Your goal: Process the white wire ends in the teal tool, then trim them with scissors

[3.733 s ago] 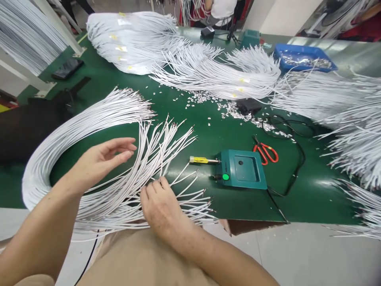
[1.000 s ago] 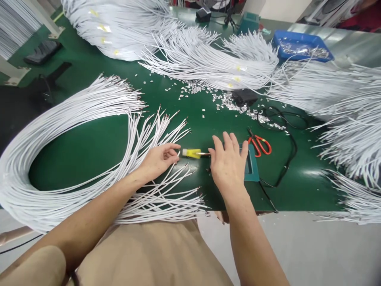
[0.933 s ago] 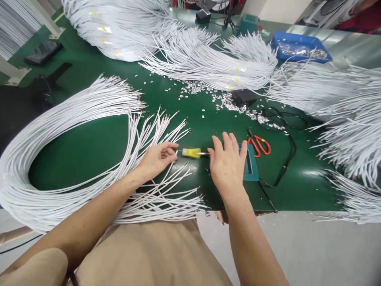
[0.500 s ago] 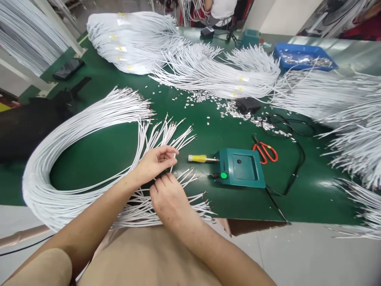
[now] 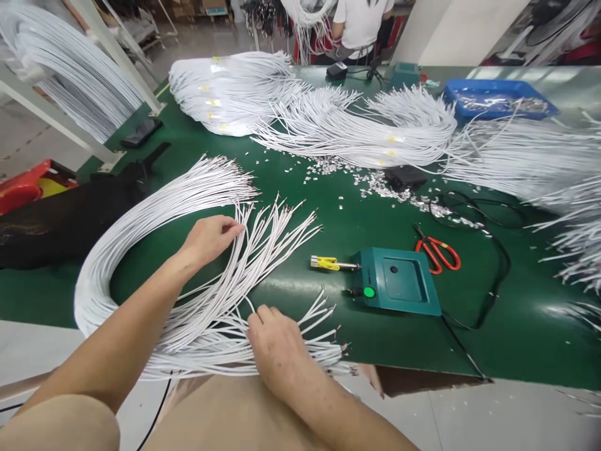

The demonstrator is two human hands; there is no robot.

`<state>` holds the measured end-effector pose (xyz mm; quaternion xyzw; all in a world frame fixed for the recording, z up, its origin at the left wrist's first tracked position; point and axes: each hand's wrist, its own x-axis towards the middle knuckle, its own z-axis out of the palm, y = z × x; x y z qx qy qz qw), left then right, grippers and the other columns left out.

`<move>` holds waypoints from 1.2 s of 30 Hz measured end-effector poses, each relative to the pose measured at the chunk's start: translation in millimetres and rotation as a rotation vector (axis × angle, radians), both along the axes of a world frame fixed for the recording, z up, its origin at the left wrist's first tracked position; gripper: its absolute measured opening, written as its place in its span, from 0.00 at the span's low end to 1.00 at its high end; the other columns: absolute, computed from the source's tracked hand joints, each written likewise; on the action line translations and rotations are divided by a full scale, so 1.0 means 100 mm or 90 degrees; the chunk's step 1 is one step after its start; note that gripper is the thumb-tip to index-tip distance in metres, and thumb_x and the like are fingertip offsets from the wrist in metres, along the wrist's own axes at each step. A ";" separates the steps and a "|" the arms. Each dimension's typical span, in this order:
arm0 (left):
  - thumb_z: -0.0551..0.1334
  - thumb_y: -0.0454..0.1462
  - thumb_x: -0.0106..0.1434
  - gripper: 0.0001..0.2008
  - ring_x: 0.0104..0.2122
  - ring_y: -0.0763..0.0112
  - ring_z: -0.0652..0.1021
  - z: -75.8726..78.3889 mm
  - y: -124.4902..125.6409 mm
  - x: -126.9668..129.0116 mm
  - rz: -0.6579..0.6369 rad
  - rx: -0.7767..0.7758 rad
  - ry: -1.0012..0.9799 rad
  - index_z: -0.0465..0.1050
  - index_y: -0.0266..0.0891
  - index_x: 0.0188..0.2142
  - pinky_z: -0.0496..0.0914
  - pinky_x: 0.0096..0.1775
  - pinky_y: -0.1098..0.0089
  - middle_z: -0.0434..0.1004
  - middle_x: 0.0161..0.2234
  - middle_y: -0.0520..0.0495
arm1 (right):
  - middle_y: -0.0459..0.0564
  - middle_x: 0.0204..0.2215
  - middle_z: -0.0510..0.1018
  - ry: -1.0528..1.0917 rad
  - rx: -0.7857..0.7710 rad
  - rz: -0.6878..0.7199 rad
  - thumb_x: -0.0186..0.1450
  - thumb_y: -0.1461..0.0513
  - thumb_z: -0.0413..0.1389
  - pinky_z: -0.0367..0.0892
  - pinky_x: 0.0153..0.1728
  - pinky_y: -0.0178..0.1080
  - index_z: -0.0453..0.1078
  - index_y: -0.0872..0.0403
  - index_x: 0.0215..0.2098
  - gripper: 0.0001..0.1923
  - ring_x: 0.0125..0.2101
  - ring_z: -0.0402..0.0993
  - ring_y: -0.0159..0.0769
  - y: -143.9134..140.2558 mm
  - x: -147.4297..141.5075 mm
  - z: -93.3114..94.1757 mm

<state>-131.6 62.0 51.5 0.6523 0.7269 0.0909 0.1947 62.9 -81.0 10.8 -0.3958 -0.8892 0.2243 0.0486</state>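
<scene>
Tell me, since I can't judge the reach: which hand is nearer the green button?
Right. The right hand lies on wires left of and below the green button; the left hand is farther left.

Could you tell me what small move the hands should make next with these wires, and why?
Probably the right hand should pinch one wire out of the fanned wires it rests on; neither it nor the left hand, on the upper fan, holds a single wire, and the yellow-tipped probe sits free.

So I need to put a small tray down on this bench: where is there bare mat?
Bare green mat lies right of the teal box, past its black cable. A smaller patch sits inside the white wire loop, by the left hand. Crowded: the loose wire ends at the right hand, and the metal scraps behind.
</scene>
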 end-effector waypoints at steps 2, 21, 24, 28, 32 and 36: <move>0.52 0.53 0.60 0.22 0.33 0.58 0.76 -0.07 0.05 0.06 -0.009 -0.007 0.042 0.77 0.41 0.31 0.62 0.33 0.67 0.79 0.31 0.44 | 0.49 0.33 0.68 0.005 -0.001 -0.003 0.59 0.69 0.53 0.59 0.28 0.38 0.62 0.53 0.34 0.07 0.33 0.65 0.38 0.01 -0.01 -0.03; 0.66 0.44 0.56 0.14 0.28 0.71 0.76 0.22 -0.37 0.63 0.086 0.006 -0.646 0.70 0.37 0.37 0.69 0.37 0.70 0.76 0.27 0.50 | 0.47 0.30 0.75 0.385 -0.085 -0.272 0.66 0.63 0.50 0.65 0.36 0.34 0.70 0.54 0.32 0.07 0.32 0.71 0.32 0.45 0.26 0.27; 0.66 0.44 0.56 0.12 0.28 0.71 0.77 0.25 -0.54 0.81 0.086 -0.050 -0.657 0.70 0.37 0.33 0.70 0.38 0.69 0.78 0.27 0.49 | 0.47 0.31 0.76 0.608 -0.177 -0.444 0.66 0.57 0.52 0.67 0.35 0.34 0.70 0.54 0.38 0.10 0.30 0.72 0.31 0.72 0.43 0.41; 0.66 0.45 0.56 0.13 0.28 0.70 0.77 0.19 -0.73 0.96 0.084 -0.134 -0.679 0.71 0.38 0.33 0.71 0.38 0.68 0.79 0.27 0.48 | 0.45 0.30 0.75 0.759 -0.303 -0.486 0.59 0.53 0.58 0.68 0.33 0.34 0.70 0.53 0.42 0.16 0.29 0.71 0.30 0.94 0.56 0.50; 0.66 0.46 0.56 0.14 0.34 0.69 0.77 0.12 -0.82 0.98 0.098 -0.157 -0.674 0.73 0.39 0.35 0.70 0.42 0.68 0.79 0.32 0.47 | 0.44 0.25 0.74 0.816 -0.368 -0.479 0.55 0.55 0.61 0.68 0.30 0.33 0.71 0.55 0.27 0.11 0.25 0.70 0.28 0.98 0.59 0.51; 0.65 0.47 0.57 0.14 0.37 0.69 0.75 0.10 -0.76 0.97 0.130 -0.106 -0.700 0.72 0.41 0.38 0.69 0.39 0.71 0.77 0.38 0.48 | 0.43 0.20 0.73 0.819 -0.397 -0.512 0.53 0.55 0.63 0.66 0.27 0.31 0.72 0.56 0.26 0.11 0.22 0.68 0.27 0.98 0.63 0.51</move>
